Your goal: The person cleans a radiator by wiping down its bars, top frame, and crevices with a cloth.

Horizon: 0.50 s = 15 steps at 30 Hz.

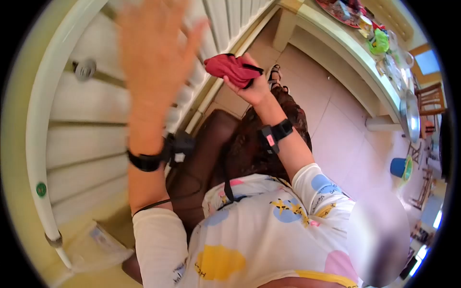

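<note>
My right hand [252, 85] grips a bunched red cloth [230, 68] with black edging, its fingers wrapped round the lower side. My left hand [156, 53] is raised over the white radiator [72, 108], back of the hand toward me. It is smeared by motion, but the thumb stands apart from the outstretched fingers and nothing shows in it. Whether it touches the radiator I cannot tell. A round metal knob [85, 69] sticks out from the radiator to the left of that hand. Each wrist wears a black strap with a small device.
A long pale table [312, 24] at upper right bears a red tray [336, 12], a green plastic bag [379, 42] and other items. A blue bucket [397, 167] and wooden chairs [430, 98] stand farther right. A clear plastic bag [98, 247] lies at lower left.
</note>
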Available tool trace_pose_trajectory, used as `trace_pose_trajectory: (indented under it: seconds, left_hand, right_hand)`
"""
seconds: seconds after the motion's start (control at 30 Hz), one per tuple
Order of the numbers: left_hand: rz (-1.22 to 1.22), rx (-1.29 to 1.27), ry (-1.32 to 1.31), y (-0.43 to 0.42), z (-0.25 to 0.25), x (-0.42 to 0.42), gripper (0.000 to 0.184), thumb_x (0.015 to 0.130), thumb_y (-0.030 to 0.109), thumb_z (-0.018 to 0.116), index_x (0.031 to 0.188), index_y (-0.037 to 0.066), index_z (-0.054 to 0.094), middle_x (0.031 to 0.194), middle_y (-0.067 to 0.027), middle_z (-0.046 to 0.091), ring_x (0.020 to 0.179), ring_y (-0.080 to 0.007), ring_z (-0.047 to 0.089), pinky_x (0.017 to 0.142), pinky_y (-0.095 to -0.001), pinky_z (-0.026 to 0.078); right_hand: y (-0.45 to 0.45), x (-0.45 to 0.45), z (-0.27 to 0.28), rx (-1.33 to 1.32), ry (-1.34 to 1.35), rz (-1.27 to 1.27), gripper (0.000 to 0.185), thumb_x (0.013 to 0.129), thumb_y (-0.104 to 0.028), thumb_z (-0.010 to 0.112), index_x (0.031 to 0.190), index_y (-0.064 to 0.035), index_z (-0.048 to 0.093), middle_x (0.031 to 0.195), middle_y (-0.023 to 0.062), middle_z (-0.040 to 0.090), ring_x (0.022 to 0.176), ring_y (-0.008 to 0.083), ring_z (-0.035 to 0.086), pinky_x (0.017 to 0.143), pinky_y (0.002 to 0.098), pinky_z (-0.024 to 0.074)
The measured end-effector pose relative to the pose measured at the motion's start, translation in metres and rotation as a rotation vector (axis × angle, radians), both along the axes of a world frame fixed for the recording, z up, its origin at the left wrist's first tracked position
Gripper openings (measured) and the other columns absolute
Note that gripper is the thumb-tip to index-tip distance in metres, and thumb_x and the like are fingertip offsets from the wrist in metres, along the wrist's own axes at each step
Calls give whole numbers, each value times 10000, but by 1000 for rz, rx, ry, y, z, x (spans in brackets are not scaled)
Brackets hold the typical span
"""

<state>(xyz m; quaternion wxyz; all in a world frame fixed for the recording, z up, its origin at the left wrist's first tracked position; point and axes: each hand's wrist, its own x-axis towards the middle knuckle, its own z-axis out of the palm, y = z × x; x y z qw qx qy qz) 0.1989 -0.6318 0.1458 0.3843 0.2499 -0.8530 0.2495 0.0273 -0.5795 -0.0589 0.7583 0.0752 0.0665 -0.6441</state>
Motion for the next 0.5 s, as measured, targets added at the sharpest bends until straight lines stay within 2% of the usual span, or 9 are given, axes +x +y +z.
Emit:
trace_pose_trajectory:
  seconds: [0.03,0.1,0.17,0.2,0.27,0.4,0.47,0.5]
  left_hand:
    - [-169,188,41,17,-26,2,486,862,306,613,1267,68,490,1256,-118,534,1147,-288,513,935,-363,409]
    - [-163,608,216,44,-89,14,491,872,233,618,1283,25,450,1285,-119,511,1156,-299,510,982,-359,383]
    - [-152,1169,555,62,-165,31,503,890,259,602,1285,0,429,1300,-137,484,1139,-276,525,988,-381,390]
    - [-123,1164,571,71,-167,35,503,890,259,602,1285,0,429,1300,-137,484,1139,-276,525,988,-381,390]
    - [-353,2059,1161,91,-169,47,503,899,258,593,1288,-3,411,1245,-136,517,1083,-262,565,950,-424,436]
    - [-295,2053,1313,98,-205,78,453,920,250,554,1280,15,411,1167,-125,567,986,-262,618,862,-443,505]
    - [-239,2004,1385,101,-209,97,438,922,237,545,1280,20,417,1177,-130,560,998,-265,613,865,-447,504]
    - [-207,1967,1438,103,-211,107,423,925,223,537,1281,25,423,1187,-135,553,1009,-269,607,868,-451,503]
  right_hand:
    - [11,4,3,-81,-90,25,323,890,-260,540,1126,-39,541,1192,129,552,1078,333,540,889,501,480]
    - [36,14,23,-116,2,81,329,890,-267,526,1122,-34,546,1187,130,561,1072,320,547,904,482,470]
    - [48,29,21,-144,89,150,337,890,-274,513,1117,-29,551,1182,131,570,1066,307,554,920,464,461]
    - [50,38,9,-88,119,144,340,888,-274,500,1113,-25,556,1164,132,584,1055,291,563,920,436,460]
    - [57,54,-9,-75,120,212,325,878,-254,481,1100,-39,580,1095,123,625,1018,253,587,915,367,457]
    - [65,81,-18,-60,181,225,332,880,-244,485,1138,-56,577,1160,130,599,1055,269,572,943,384,435]
    - [66,94,-20,29,467,152,334,888,-256,471,1142,-65,571,1142,114,599,1060,257,562,928,387,447]
    - [65,94,-29,-44,592,140,359,896,-267,470,1189,-74,545,1213,110,555,1102,248,534,935,381,438]
